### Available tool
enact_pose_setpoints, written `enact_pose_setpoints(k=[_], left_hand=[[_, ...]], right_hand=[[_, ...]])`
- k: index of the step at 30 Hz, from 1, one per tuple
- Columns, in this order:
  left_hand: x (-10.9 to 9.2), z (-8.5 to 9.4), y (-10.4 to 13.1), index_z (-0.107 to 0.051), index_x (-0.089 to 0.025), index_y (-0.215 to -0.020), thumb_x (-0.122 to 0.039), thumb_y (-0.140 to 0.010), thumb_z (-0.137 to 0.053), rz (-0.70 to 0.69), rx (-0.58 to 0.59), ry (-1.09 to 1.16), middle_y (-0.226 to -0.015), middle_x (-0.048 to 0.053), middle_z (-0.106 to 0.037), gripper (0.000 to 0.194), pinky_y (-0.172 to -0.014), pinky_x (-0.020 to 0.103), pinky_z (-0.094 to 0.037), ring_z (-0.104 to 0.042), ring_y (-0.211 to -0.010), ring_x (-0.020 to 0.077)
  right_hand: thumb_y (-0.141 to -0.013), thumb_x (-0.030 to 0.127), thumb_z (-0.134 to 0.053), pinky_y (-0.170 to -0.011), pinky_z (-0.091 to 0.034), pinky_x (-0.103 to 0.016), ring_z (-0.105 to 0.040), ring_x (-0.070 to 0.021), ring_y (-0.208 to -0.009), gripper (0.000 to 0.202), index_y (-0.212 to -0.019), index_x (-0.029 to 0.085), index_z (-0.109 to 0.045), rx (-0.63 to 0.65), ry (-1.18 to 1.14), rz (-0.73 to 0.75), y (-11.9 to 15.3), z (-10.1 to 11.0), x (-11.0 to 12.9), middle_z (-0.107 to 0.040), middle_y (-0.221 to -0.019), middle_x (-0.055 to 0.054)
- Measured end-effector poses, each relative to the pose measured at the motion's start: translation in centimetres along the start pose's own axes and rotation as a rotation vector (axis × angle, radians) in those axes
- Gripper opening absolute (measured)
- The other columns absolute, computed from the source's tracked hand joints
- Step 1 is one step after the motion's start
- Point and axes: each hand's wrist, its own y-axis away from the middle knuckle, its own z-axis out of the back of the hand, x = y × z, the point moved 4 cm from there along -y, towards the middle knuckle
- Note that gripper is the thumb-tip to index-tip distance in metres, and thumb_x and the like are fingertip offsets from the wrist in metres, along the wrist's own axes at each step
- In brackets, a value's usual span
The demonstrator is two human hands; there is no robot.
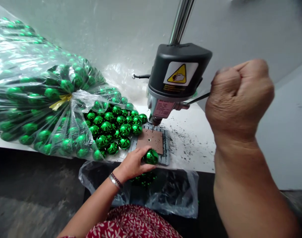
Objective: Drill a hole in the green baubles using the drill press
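My left hand (133,163) grips a shiny green ball (151,156) between thumb and fingers at the front edge of the drill press base (166,145). On that base lies a square brown plate (154,137) with a small hole in it. Above the plate stands the drill press (180,72), its thin bit (153,127) pointing down, apart from the ball. My right hand (240,99) is closed in a fist around the end of the drill's feed lever (199,98); the lever's knob is hidden inside the fist.
A large clear plastic bag (42,96) of green balls fills the left, with loose green balls (106,127) spilling from its mouth. Dark shavings (185,142) are scattered over the white table (203,158). Below the front edge hangs an opened plastic bag (188,191) holding more green balls.
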Motion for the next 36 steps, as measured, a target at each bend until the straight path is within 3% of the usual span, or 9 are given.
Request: enact_pose_setpoints(k=[4, 10, 12, 16, 20, 23, 30, 33, 36], left_hand=[[-0.1, 1.0, 1.3, -0.048, -0.021, -0.134, -0.044, -0.080, -0.066, 0.006, 0.055, -0.004, -0.126, 0.011, -0.062, 0.061, -0.092, 0.033, -0.051, -0.064, -0.101, 0.0195], [0.8, 6.7, -0.2, -0.055, -0.020, -0.128, -0.033, -0.087, -0.057, 0.148, -0.539, -0.484, -0.124, 0.013, -0.062, 0.043, -0.101, 0.043, -0.043, -0.056, -0.114, 0.0266], [1.1, 7.7, -1.2, -0.051, -0.016, -0.132, -0.030, -0.081, -0.063, 0.255, -0.544, -0.657, -0.131, 0.018, -0.056, 0.054, -0.099, 0.048, -0.043, -0.053, -0.116, 0.0324], [2.0, 8.0, -2.9, -0.047, -0.014, -0.134, -0.028, -0.078, -0.065, 0.405, -0.387, -0.754, -0.126, 0.020, -0.059, 0.061, -0.091, 0.047, -0.046, -0.057, -0.109, 0.0332], [2.1, 8.5, -2.7, -0.048, -0.014, -0.132, -0.031, -0.079, -0.064, 0.379, -0.451, -0.592, -0.120, 0.017, -0.063, 0.057, -0.092, 0.043, -0.045, -0.059, -0.107, 0.0302], [1.5, 8.9, -1.6, -0.048, -0.016, -0.131, -0.037, -0.078, -0.065, 0.339, -0.554, -0.245, -0.117, 0.011, -0.064, 0.060, -0.091, 0.037, -0.046, -0.060, -0.103, 0.0251], [1.1, 4.0, -1.6, -0.054, -0.015, -0.119, -0.049, -0.077, -0.058, 0.391, -0.273, 0.840, -0.090, 0.004, -0.062, 0.054, -0.056, 0.022, -0.042, -0.057, -0.064, 0.0099], [1.1, 2.4, -2.2, -0.049, -0.018, -0.126, -0.042, -0.076, -0.057, 0.448, -0.232, 0.850, -0.094, 0.004, -0.063, 0.056, -0.055, 0.022, -0.042, -0.059, -0.065, 0.0103], [0.4, 2.1, -2.7, -0.047, -0.021, -0.131, -0.029, -0.071, -0.062, 0.391, -0.177, 0.536, -0.108, 0.006, -0.064, 0.062, -0.073, 0.028, -0.050, -0.063, -0.085, 0.0166]], right_hand=[[-0.087, 0.060, -0.018, -0.067, -0.025, -0.026, -0.041, -0.0017, -0.065, 0.063, -0.080, 0.011, -0.056, -0.088, -0.045, 0.076, 0.0, -0.1, -0.2, -0.051, -0.071, 0.000], [-0.090, 0.055, -0.023, -0.065, -0.025, -0.024, -0.040, -0.0013, -0.063, 0.056, -0.080, 0.011, -0.056, -0.104, -0.051, 0.083, 0.1, -0.4, -0.6, -0.053, -0.071, -0.001], [-0.090, 0.053, -0.024, -0.065, -0.026, -0.023, -0.041, -0.0013, -0.063, 0.054, -0.080, 0.010, -0.056, -0.100, -0.058, 0.102, 0.1, -0.4, -0.6, -0.053, -0.072, -0.001], [-0.090, 0.052, -0.026, -0.065, -0.027, -0.022, -0.041, -0.0014, -0.064, 0.051, -0.081, 0.010, -0.054, -0.092, -0.070, 0.112, 0.1, -0.3, -0.7, -0.053, -0.073, -0.001], [-0.090, 0.046, -0.031, -0.066, -0.027, -0.021, -0.040, -0.0011, -0.064, 0.043, -0.081, 0.010, -0.053, -0.062, -0.070, 0.061, 0.1, -0.1, -0.5, -0.052, -0.072, 0.000], [-0.090, 0.044, -0.031, -0.067, -0.028, -0.022, -0.039, -0.0007, -0.064, 0.041, -0.081, 0.010, -0.053, -0.047, -0.074, 0.037, 0.1, 0.0, -0.2, -0.051, -0.072, 0.000], [-0.090, 0.046, -0.029, -0.069, -0.029, -0.022, -0.040, -0.0006, -0.066, 0.044, -0.081, 0.010, -0.052, -0.037, -0.088, 0.028, 0.2, 0.1, 0.0, -0.048, -0.071, 0.001], [-0.091, 0.047, -0.028, -0.071, -0.031, -0.021, -0.046, -0.0014, -0.070, 0.044, -0.083, 0.010, -0.050, -0.008, -0.099, 0.015, 0.4, 0.2, 0.1, -0.049, -0.073, 0.001], [-0.091, 0.046, -0.027, -0.072, -0.033, -0.020, -0.050, -0.0026, -0.074, 0.043, -0.085, 0.009, -0.049, 0.022, -0.120, 0.037, 0.6, 0.2, 0.1, -0.050, -0.075, 0.000]])
